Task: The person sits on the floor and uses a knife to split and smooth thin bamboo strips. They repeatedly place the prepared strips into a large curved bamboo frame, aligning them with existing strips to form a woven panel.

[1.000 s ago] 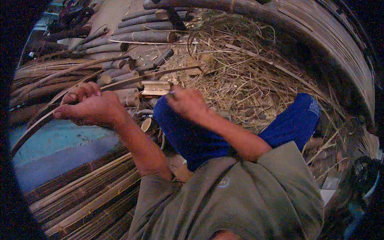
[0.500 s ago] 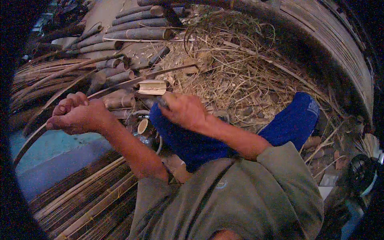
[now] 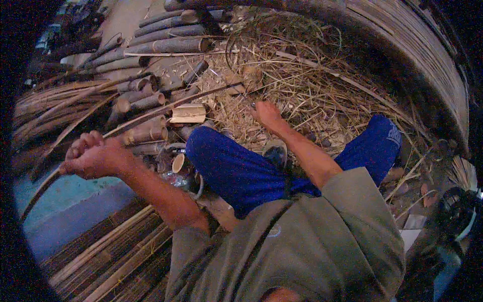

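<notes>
A long, narrow bamboo strip (image 3: 168, 107) runs slantwise from the lower left up to the middle of the view. My left hand (image 3: 93, 156) is closed around it, and its tail bends down past my wrist. The strip's far end lies over the shavings. Near that end my right hand (image 3: 268, 116) is closed around a tool, apparently a knife (image 3: 249, 100); only a small dark part shows. Just below the strip sits a pale split bamboo block (image 3: 188, 114), close to my left knee.
Curled shavings (image 3: 302, 95) cover the floor ahead. Thick bamboo poles (image 3: 168, 46) are stacked at the far left, with cut sections (image 3: 146, 132) nearer me. Bundled strips (image 3: 108, 246) lie at lower left, beside a blue-green surface (image 3: 75, 194).
My right hand has moved forward and right, away from the block and my left knee. My left hand still grips the strip and has shifted slightly.
</notes>
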Action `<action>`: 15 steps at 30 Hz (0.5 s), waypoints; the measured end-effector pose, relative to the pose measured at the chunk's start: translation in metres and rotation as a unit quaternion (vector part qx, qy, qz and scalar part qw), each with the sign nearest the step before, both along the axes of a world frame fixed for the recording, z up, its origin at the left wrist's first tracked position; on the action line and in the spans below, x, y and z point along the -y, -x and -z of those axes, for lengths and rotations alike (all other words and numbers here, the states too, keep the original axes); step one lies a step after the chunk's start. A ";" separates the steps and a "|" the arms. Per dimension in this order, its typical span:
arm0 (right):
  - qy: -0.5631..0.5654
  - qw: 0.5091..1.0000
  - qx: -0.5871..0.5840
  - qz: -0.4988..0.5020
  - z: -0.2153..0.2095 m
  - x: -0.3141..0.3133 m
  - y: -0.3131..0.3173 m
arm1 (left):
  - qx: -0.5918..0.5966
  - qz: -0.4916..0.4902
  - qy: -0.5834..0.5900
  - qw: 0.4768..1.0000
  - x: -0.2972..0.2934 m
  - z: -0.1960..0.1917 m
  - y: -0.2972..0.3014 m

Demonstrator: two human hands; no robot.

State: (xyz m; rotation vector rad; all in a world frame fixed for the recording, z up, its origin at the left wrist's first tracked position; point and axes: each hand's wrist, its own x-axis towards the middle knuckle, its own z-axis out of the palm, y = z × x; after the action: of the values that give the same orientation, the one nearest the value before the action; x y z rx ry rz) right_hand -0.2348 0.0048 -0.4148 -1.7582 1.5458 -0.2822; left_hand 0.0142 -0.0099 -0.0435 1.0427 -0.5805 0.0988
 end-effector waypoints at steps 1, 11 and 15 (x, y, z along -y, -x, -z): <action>0.018 1.000 -0.013 -0.022 0.002 0.003 0.002 | 0.002 -0.013 -0.005 1.000 -0.001 0.002 0.000; 0.012 0.999 -0.038 0.006 0.031 -0.007 0.029 | -0.014 0.025 -0.009 1.000 0.010 0.003 -0.024; 0.046 0.998 -0.035 0.032 0.083 -0.026 0.044 | 0.072 -0.002 -0.055 0.996 0.025 0.017 -0.002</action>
State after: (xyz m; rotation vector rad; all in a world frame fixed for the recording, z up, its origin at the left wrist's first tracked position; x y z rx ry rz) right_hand -0.2787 0.0307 -0.4976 -1.8094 1.6639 -0.3314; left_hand 0.0163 -0.0345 -0.0607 1.1500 -0.7214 0.1479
